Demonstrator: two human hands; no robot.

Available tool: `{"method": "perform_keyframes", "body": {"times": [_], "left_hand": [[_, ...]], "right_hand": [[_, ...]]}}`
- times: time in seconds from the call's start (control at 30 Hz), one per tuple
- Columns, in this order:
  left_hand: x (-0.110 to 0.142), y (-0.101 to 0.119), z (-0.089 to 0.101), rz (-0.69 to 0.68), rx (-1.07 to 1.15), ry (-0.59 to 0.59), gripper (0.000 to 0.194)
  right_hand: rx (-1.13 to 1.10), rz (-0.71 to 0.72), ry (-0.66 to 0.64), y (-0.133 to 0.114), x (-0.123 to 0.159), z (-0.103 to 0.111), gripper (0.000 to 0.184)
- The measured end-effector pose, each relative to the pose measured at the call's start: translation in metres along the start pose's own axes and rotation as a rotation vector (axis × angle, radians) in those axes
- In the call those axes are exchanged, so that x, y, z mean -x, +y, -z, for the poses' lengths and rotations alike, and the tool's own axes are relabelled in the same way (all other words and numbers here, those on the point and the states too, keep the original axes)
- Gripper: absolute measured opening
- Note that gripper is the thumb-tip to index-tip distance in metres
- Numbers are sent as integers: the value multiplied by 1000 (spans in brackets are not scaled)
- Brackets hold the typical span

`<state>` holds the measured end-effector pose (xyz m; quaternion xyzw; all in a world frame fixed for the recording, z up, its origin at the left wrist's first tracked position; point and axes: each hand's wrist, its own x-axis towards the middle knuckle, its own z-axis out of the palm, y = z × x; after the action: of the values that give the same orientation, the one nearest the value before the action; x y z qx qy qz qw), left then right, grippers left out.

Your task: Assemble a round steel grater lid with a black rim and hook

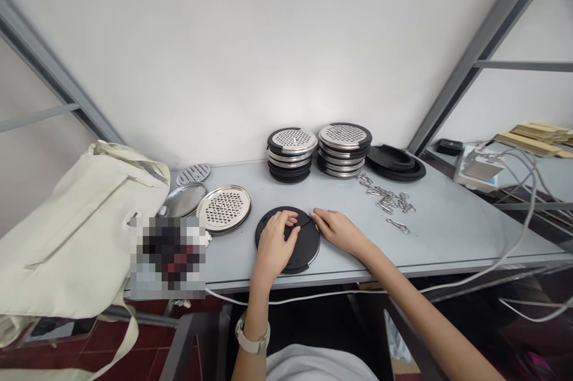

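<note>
A round black disc lies flat near the table's front edge, with a thin dark cord or line across its top. My left hand rests over it, fingers curved and thumb apart, gripping nothing visible. At the disc's right rim, my right hand has its fingertips pinched on a small shiny metal piece that looks like a snap hook, mostly hidden by the fingers. Loose metal snap hooks lie to the right, one single hook nearer me. Left of the disc sit round metal grater plates.
Two stacks of round graters with black rims, a left stack and a right stack, stand by the wall beside black trays. A cream bag covers the left end. A white cable runs along the front edge.
</note>
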<state>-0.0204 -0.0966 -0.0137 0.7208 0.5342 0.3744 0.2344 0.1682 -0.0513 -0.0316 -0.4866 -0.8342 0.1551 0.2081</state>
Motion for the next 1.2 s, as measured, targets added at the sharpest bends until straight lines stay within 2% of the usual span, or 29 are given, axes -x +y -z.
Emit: {"method": "perform_keyframes", "body": {"times": [0.37, 0.5, 0.7, 0.87, 1.2], "left_hand": [[0, 1, 1, -32, -16, 1, 20], [0, 1, 2, -76, 4, 9, 27], [0, 0, 0, -31, -6, 6, 19], [1, 0, 0, -28, -3, 3, 22], [0, 0, 0, -31, -14, 3, 22]], "right_hand": [[74, 20, 2, 2, 1, -3, 35], [109, 32, 15, 3, 1, -4, 35], [130, 43, 22, 3, 2, -4, 35], [122, 45, 19, 1, 2, -3, 35], [48, 52, 38, -1, 2, -1, 23]]}}
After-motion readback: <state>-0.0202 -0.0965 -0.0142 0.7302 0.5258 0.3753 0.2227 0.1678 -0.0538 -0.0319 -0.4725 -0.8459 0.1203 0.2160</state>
